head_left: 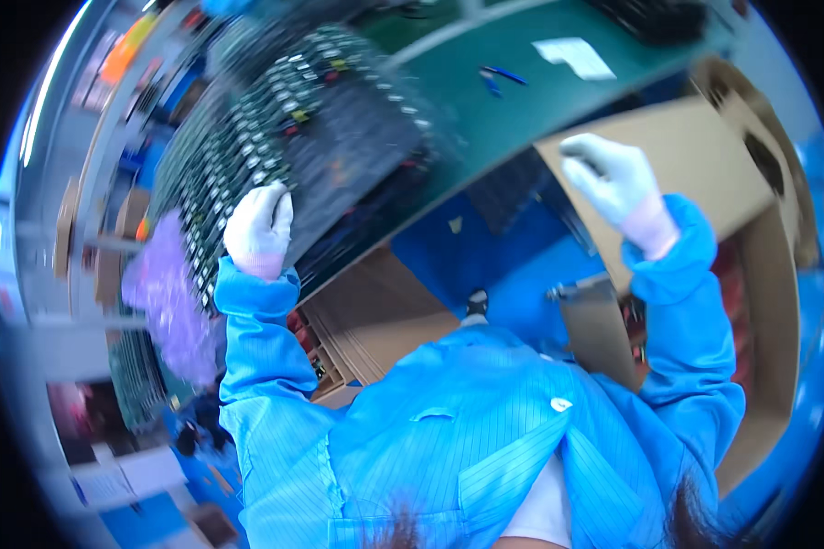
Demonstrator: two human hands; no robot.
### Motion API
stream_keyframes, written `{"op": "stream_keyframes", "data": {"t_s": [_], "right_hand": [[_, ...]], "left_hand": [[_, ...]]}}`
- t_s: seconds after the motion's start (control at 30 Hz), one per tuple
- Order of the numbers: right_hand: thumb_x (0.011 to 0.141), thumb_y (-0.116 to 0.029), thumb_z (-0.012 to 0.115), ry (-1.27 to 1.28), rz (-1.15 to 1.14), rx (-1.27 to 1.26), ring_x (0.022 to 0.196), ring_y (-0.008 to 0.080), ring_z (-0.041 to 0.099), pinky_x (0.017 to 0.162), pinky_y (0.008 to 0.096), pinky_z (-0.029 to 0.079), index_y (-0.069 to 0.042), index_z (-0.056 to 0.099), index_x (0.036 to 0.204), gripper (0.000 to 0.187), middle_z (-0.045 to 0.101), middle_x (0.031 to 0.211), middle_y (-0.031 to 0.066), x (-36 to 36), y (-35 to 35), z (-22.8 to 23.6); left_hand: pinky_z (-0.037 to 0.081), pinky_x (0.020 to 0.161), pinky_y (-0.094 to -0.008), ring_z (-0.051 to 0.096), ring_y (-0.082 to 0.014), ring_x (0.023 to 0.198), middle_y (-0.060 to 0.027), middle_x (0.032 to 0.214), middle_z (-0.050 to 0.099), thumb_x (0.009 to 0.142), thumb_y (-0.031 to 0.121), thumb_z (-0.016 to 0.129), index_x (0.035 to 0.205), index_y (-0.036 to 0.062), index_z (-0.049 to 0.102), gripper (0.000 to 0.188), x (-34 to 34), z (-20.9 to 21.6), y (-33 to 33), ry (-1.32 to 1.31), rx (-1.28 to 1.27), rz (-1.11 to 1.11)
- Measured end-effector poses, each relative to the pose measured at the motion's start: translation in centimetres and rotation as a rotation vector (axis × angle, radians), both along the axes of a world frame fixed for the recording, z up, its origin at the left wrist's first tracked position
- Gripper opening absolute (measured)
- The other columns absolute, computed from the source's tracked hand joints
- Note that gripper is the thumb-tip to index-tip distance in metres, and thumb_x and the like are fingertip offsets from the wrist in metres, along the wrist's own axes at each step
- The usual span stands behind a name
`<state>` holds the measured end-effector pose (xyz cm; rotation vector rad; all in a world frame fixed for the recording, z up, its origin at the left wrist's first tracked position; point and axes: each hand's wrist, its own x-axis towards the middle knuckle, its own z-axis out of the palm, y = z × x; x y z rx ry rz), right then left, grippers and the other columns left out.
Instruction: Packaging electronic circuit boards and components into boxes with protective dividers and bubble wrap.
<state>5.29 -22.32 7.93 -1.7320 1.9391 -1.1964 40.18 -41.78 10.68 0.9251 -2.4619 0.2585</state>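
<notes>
My left hand [261, 229], in a white glove, is at the near edge of a large stack of black trays [348, 146]. Its fingers are bent together; whether they grip a tray edge is hidden. Rows of small light-coloured parts [247, 137] line the stack's left side, smeared by motion. My right hand [618, 188], also white-gloved, hovers above the flap of a cardboard box [696, 156]. Its fingers curve loosely, with a gap between thumb and fingers and nothing seen in them.
On the green bench [449, 82] lie a blue pen [505, 75] and a white paper [574, 58]. A purple plastic bag [174, 302] hangs left of the stack. Flat cardboard [384, 311] stands below the bench edge. Shelving [92, 183] rises on the left.
</notes>
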Motion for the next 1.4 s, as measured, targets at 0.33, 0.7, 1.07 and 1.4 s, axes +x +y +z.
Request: {"op": "stream_keyframes", "data": {"t_s": [0.33, 0.7, 1.07, 1.4], "right_hand": [[0.075, -0.029, 0.052, -0.250, 0.246, 0.112, 0.086, 0.0272, 0.058, 0.078, 0.0303, 0.045, 0.000, 0.060, 0.099, 0.038, 0.062, 0.095, 0.0135, 19.3, -29.1, -4.5], [0.065, -0.030, 0.062, -0.595, -0.219, 0.286, 0.092, 0.0319, 0.056, 0.083, 0.0329, 0.043, 0.006, 0.052, 0.104, 0.054, 0.059, 0.097, 0.0214, 25.9, -39.6, -6.4], [0.067, -0.018, 0.062, -0.997, -0.217, -0.107, 0.069, 0.0192, 0.056, 0.066, 0.0272, 0.047, 0.006, 0.052, 0.097, 0.039, 0.059, 0.080, 0.0146, 23.1, -32.6, -1.4], [0.075, -0.026, 0.061, -0.379, -0.397, -0.542, 0.079, 0.0177, 0.056, 0.073, 0.0273, 0.045, 0.003, 0.052, 0.105, 0.043, 0.058, 0.091, 0.0134, 2.0, -5.2, 6.5]], "left_hand": [[0.044, 0.056, -0.0337, 0.050, -0.0246, 0.070, -0.0089, 0.098, 0.052, 0.074, 0.013, 0.053, 0.093, 0.0080, 0.054, 0.019, 10.3, -2.7, -5.5, -0.389, -0.099, 0.040], [0.039, 0.050, -0.0293, 0.045, -0.0208, 0.062, -0.0138, 0.095, 0.051, 0.075, 0.014, 0.051, 0.090, 0.0031, 0.055, 0.019, 9.6, -9.2, -9.9, -0.663, -0.328, -0.069], [0.039, 0.042, -0.0394, 0.048, -0.0320, 0.047, -0.0173, 0.071, 0.053, 0.076, 0.015, 0.049, 0.086, -0.0013, 0.053, 0.019, 8.0, -4.4, -8.5, -0.489, -0.106, -0.105], [0.047, 0.063, -0.0285, 0.056, -0.0236, 0.077, -0.0093, 0.098, 0.055, 0.060, -0.007, 0.060, 0.094, 0.0029, 0.055, 0.036, -10.9, 4.0, -1.3, -0.074, -0.139, -0.695]]}}
